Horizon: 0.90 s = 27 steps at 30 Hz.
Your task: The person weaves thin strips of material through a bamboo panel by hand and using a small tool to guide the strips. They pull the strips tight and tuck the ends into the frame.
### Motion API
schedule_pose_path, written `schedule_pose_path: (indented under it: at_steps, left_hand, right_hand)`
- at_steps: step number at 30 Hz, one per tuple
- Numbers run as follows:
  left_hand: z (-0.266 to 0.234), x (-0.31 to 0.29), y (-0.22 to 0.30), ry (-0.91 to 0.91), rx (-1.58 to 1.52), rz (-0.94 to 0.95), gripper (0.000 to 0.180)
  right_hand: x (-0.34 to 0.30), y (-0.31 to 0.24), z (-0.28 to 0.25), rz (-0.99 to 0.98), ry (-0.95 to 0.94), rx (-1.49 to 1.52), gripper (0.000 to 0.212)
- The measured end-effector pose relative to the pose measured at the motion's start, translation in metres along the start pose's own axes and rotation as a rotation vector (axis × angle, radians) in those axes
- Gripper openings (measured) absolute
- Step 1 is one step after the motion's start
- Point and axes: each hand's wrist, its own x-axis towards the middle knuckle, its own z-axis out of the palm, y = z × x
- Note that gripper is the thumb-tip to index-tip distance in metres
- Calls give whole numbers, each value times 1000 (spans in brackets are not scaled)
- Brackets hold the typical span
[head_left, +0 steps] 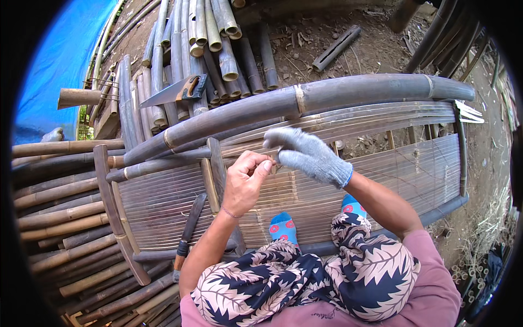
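Left grip (244,182): bare, pinched together | right grip (316,157): knit-gloved, closure unclear | thin-slatted panel (392,177) | smooth, node-ringed bamboo pole (359,94)

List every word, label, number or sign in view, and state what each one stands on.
Pink shirt: a short dark script-like mark near the picture's lower edge; too small to read reliably.
Saw: no lettering that I can make out on the blade.
Grey glove and knife: no lettering that I can make out.
No sign or number is legible anywhere else.
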Motion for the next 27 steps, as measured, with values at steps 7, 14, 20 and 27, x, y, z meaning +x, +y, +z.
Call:
schedule_pose_path:
  at_steps: [7,14,20,27]
  left_hand:
    - [-1,4,7,145,364,170,10]
    - [6,6,5,204,227,-112,9]
    - [-4,6,1,-1,-1,-214,14]
    - [-12,6,5,20,-398,-464,17]
  right_hand:
    - [-10,20,26,-10,164,-212,19]
    - [-13,9,23,-160,164,-512,14]
    - [-11,3,11,-293,167,-727,17]
    - [-14,4,16,-443,228,-676,32]
